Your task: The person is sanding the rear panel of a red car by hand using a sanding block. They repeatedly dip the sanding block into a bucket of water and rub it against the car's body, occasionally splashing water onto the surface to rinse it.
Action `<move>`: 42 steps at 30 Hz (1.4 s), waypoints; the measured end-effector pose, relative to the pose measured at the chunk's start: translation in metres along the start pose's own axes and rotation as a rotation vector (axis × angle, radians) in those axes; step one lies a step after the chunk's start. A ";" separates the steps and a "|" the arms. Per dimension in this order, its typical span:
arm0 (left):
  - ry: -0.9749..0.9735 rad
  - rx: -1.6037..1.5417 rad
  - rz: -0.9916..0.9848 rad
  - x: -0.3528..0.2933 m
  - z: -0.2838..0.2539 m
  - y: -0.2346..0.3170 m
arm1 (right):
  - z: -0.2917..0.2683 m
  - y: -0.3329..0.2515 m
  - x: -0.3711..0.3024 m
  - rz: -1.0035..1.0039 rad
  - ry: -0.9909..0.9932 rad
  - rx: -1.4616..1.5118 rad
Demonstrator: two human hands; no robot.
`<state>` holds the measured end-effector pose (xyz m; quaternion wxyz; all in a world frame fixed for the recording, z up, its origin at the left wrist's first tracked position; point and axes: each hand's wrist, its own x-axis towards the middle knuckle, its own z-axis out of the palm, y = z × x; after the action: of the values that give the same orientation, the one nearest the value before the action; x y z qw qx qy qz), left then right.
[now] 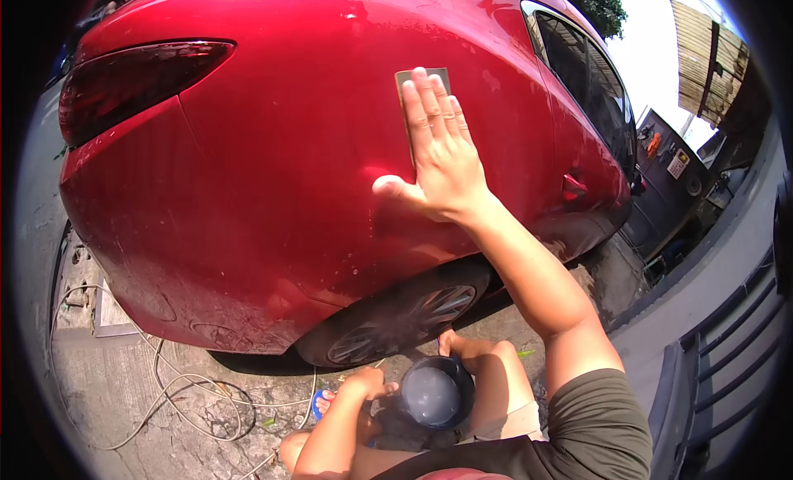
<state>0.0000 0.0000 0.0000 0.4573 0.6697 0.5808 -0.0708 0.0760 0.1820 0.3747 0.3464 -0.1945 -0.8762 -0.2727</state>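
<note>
High on the red car's rear side panel (297,158), my right hand (442,154) lies flat with its fingers stretched upward and its thumb out to the left. Under those fingers it holds a grey-brown sheet of sandpaper (440,73) against the paint; only the sheet's top and left edge show. Low down, my left hand (368,382) is closed beside the left rim of a dark bucket (468,389). What its fingers hold, if anything, cannot be made out. Cloudy grey water (431,393) is in the bucket, between my legs.
The rear wheel (405,323) is just beyond the bucket. A pale hose (194,377) lies in loops over the cracked concrete ground (107,389) at left. A dark tail light (140,83) is at the car's left end. Metal railings (727,373) stand close on the right.
</note>
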 end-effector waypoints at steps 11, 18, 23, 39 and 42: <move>0.258 -0.025 -0.030 0.003 -0.001 0.000 | 0.002 -0.058 0.074 -0.112 0.103 0.023; 0.272 -0.094 0.099 -0.004 0.008 0.011 | 0.001 0.040 -0.030 0.281 0.108 -0.040; 0.326 -0.007 -0.055 -0.012 -0.013 0.014 | 0.006 -0.113 0.028 -0.365 -0.157 0.029; 0.288 -0.218 0.022 -0.024 0.000 0.030 | 0.019 -0.145 0.003 -0.252 -0.135 0.041; 0.383 -0.081 -0.092 -0.034 -0.009 0.027 | 0.014 -0.149 0.060 -0.278 -0.026 -0.012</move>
<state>0.0087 -0.0154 0.0404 0.3613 0.6248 0.6895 0.0603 -0.0511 0.0844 0.3577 0.2927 -0.0768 -0.8976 -0.3206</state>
